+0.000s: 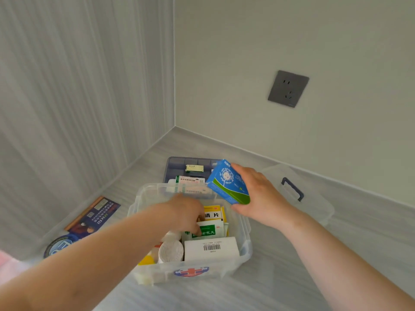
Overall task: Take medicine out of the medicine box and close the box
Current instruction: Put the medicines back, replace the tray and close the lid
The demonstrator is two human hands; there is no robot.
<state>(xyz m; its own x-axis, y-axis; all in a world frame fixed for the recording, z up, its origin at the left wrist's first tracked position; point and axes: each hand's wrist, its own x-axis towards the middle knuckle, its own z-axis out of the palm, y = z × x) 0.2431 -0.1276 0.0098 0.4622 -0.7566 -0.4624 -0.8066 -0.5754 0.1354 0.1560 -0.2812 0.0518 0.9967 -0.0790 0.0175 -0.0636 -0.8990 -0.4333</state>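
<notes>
The right hand (258, 194) is clamped on a blue-and-green medicine carton (228, 182), held tilted above the far right rim of the open medicine box (244, 223), long axis slanting down to the right. The left hand (186, 214) reaches inside, fingers pinched on a green-and-white packet (208, 231). The box sits near the bench (292, 277) corner, its clear lid (314, 198) lying to its right.

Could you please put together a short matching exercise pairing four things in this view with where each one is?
Things:
1. blue and green carton
2. clear lid
3. barcoded white carton
4. divided tray

Places:
A. lying right of the medicine box
B. inside the box, near its front wall
C. held in the right hand
D. behind the box, towards the corner

Pairs: 1-C, 2-A, 3-B, 4-D
</notes>
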